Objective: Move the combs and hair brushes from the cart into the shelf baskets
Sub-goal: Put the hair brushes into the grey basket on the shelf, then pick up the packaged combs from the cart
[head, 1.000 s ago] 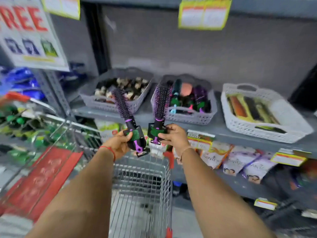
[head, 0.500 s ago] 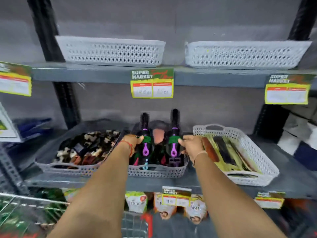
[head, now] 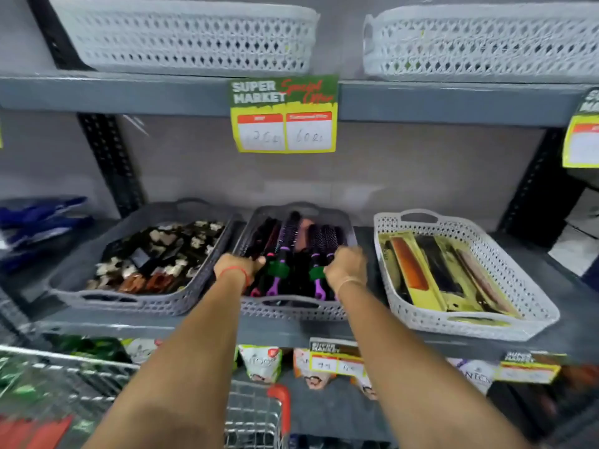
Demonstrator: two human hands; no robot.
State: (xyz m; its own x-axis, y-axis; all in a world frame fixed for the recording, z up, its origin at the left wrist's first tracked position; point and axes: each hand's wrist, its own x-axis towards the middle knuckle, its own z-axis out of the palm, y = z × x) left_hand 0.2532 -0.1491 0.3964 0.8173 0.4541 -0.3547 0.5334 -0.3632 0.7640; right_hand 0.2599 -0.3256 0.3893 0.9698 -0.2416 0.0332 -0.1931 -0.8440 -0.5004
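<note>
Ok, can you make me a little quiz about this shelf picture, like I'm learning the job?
1. True or false: both hands are over the white basket.
2. Which basket holds the round brushes: A left grey basket, B middle grey basket, C white basket?
3. What colour is the thread on the left hand's wrist?

Key:
1. False; the left hand and the right hand are at the middle grey basket.
2. B; a purple round brush lies there.
3. Red.
</note>
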